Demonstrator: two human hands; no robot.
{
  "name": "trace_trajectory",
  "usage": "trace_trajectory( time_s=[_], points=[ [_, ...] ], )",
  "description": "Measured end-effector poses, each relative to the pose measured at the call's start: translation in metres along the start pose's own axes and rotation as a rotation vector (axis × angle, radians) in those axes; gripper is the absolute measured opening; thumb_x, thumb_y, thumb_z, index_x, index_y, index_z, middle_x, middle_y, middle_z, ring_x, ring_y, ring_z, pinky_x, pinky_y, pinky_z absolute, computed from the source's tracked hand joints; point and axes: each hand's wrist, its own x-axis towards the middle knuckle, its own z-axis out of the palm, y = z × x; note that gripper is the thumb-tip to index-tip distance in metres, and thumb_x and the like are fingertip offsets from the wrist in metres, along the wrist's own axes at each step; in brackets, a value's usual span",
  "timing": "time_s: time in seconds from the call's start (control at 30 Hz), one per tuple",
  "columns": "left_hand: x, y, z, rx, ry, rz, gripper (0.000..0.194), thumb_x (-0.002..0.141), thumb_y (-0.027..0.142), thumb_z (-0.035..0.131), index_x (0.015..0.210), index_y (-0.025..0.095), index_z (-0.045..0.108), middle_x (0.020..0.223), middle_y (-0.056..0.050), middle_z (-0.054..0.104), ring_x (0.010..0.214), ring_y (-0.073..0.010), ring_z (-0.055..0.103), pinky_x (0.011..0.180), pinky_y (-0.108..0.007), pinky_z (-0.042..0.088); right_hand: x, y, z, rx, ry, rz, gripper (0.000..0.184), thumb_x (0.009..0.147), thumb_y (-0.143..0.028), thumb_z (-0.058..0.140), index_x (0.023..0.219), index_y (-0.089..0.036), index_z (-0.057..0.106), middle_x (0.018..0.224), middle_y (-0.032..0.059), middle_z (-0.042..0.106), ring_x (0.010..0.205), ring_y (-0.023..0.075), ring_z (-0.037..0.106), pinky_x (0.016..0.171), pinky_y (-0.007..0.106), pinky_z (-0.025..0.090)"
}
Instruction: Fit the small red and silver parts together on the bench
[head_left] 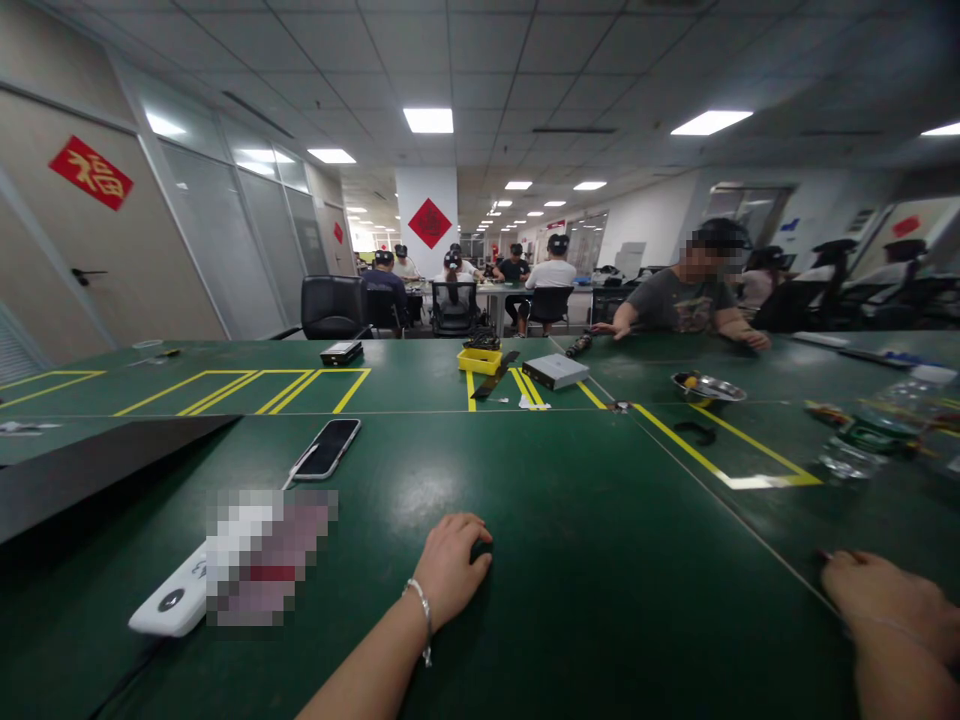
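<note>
Across the green table (637,600) in the head view, left hand (452,565) on or just above the surface, empty, with fingers loosely bent and open. To its left and farther off, flat on the table, a phone (330,448) with a white cord (294,472) at its near end; near both, a white device (174,600), partly masked. At the right edge, right hand (889,605) blurred, with something small and dark at the fingertips; cannot tell whether gripped or merely nearby. Beyond it, a clear bottle (881,430). Phone probably stiff, fairly light, smooth and breakable at the glass; best taken by both long edges, clear of the cord. Bottle likely thin-walled and slippery; best held gently around the middle. Phone's long axis slanting away and rightward, cord end nearest; bottle's cap toward the far right, base nearer, upright or lying impossible to tell.
</note>
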Motion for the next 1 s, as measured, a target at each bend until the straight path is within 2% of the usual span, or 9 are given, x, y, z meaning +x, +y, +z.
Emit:
trace_trajectory(
  time_s=[0.07, 0.1, 0.23, 0.37, 0.53, 0.63, 0.77, 0.87, 1.0],
  points=[
    [0.000, 0.000, 0.000, 0.007, -0.003, -0.002, 0.017, 0.066, 0.019, 0.052, 0.082, 0.023, 0.056, 0.099, -0.002, 0.053, 0.098, -0.0196, 0.043, 0.084, -0.035, 0.032, -0.008, -0.022, -0.007, -0.077, 0.024, 0.147, 0.056, 0.070, -0.043, 0.030, 0.118, -0.015, 0.042, 0.106, 0.0295, 0.042, 0.101, 0.0425, 0.037, 0.061, 0.054, 0.027],
    [0.000, 0.000, 0.000, 0.010, -0.003, 0.000, 0.017, 0.067, 0.019, 0.052, 0.083, 0.023, 0.056, 0.099, -0.002, 0.054, 0.098, -0.0195, 0.043, 0.084, -0.035, 0.032, -0.014, -0.039, -0.010, -0.087, 0.026, 0.108, 0.058, 0.071, -0.044, 0.030, 0.119, -0.013, 0.040, 0.108, 0.0283, 0.042, 0.103, 0.0406, 0.036, 0.066, 0.052, 0.029],
    [0.000, 0.000, 0.000, 0.016, 0.012, 0.009, 0.020, 0.067, 0.019, 0.052, 0.086, 0.024, 0.056, 0.099, -0.002, 0.054, 0.097, -0.0196, 0.044, 0.084, -0.034, 0.033, -0.053, -0.126, -0.019, 0.037, -0.058, -0.437, 0.057, 0.075, -0.039, 0.028, 0.119, -0.003, 0.037, 0.112, 0.0214, 0.045, 0.106, 0.0291, 0.039, 0.085, 0.041, 0.031],
    [0.000, 0.002, -0.001, 0.009, 0.000, -0.002, 0.030, 0.066, 0.019, 0.052, 0.095, 0.024, 0.054, 0.100, -0.003, 0.055, 0.099, -0.0203, 0.044, 0.086, -0.035, 0.031, -0.118, -0.205, -0.022, 0.204, -0.342, -0.771, 0.050, 0.079, -0.039, 0.027, 0.121, -0.014, 0.037, 0.123, 0.0092, 0.039, 0.116, 0.0205, 0.029, 0.095, 0.038, 0.022],
    [-0.001, 0.005, -0.001, 0.016, -0.084, 0.041, 0.048, 0.065, 0.022, 0.054, 0.111, 0.027, 0.045, 0.112, -0.002, 0.052, 0.108, -0.0222, 0.038, 0.091, -0.038, 0.026, -0.184, -0.247, -0.030, 0.311, -0.665, -1.014, 0.044, 0.077, -0.044, 0.033, 0.120, -0.036, 0.034, 0.130, -0.0026, 0.030, 0.122, 0.0213, 0.016, 0.097, 0.049, 0.004],
    [-0.002, 0.005, -0.002, 0.023, -0.122, 0.064, 0.049, 0.065, 0.024, 0.054, 0.113, 0.030, 0.044, 0.114, -0.001, 0.051, 0.112, -0.0227, 0.035, 0.092, -0.040, 0.025, -0.181, -0.246, -0.033, 0.320, -0.718, -1.064, 0.042, 0.076, -0.045, 0.035, 0.117, -0.038, 0.037, 0.129, -0.0030, 0.032, 0.121, 0.0220, 0.018, 0.096, 0.049, 0.003],
    [-0.003, 0.004, -0.003, 0.015, -0.124, 0.050, 0.045, 0.068, 0.025, 0.052, 0.112, 0.030, 0.045, 0.115, -0.001, 0.050, 0.113, -0.0219, 0.035, 0.092, -0.040, 0.025, -0.125, -0.213, -0.030, 0.162, -0.410, -0.882, 0.044, 0.077, -0.039, 0.032, 0.120, -0.031, 0.036, 0.127, 0.0018, 0.035, 0.119, 0.0237, 0.021, 0.094, 0.052, 0.007],
    [-0.002, 0.003, -0.004, 0.008, -0.118, 0.050, 0.042, 0.069, 0.024, 0.050, 0.110, 0.031, 0.047, 0.113, -0.001, 0.052, 0.113, -0.0212, 0.036, 0.092, -0.039, 0.026, -0.068, -0.153, -0.026, -0.008, -0.173, -0.559, 0.050, 0.073, -0.030, 0.032, 0.122, -0.019, 0.037, 0.124, 0.0127, 0.037, 0.116, 0.0297, 0.025, 0.088, 0.055, 0.013],
    [-0.002, 0.002, -0.003, 0.005, -0.113, 0.050, 0.039, 0.070, 0.023, 0.049, 0.108, 0.033, 0.048, 0.111, 0.001, 0.053, 0.113, -0.0208, 0.037, 0.091, -0.040, 0.027, -0.015, -0.053, -0.013, -0.087, -0.182, -0.047, 0.056, 0.066, -0.027, 0.037, 0.122, -0.021, 0.037, 0.127, 0.0176, 0.031, 0.115, 0.0387, 0.021, 0.074, 0.059, 0.019]
  ],
)
